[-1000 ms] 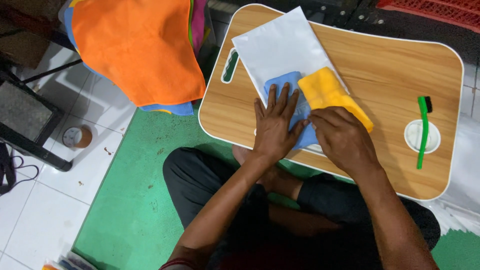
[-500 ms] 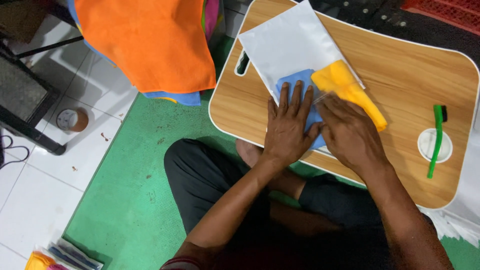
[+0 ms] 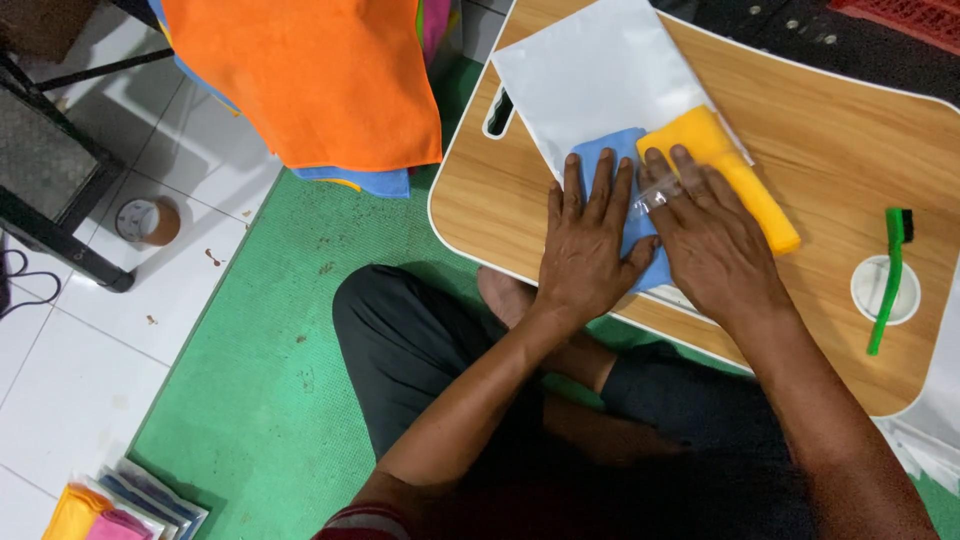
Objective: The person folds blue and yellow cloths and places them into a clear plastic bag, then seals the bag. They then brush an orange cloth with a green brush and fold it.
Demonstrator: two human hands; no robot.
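Tape roll (image 3: 147, 221) on tiles far left, orange cloth (image 3: 310, 75) hanging above green mat (image 3: 270, 390). My left hand (image 3: 588, 250) flat, fingers spread, pressing blue cloth (image 3: 618, 180) on wooden lap table (image 3: 820, 130). White bag (image 3: 590, 75) lies behind, blue cloth's far edge at it (in or on it, can't tell). My right hand (image 3: 705, 240) flat, fingers together, on yellow cloth (image 3: 730, 170) under clear film. Green brush (image 3: 888, 275) far right across white cup slot.
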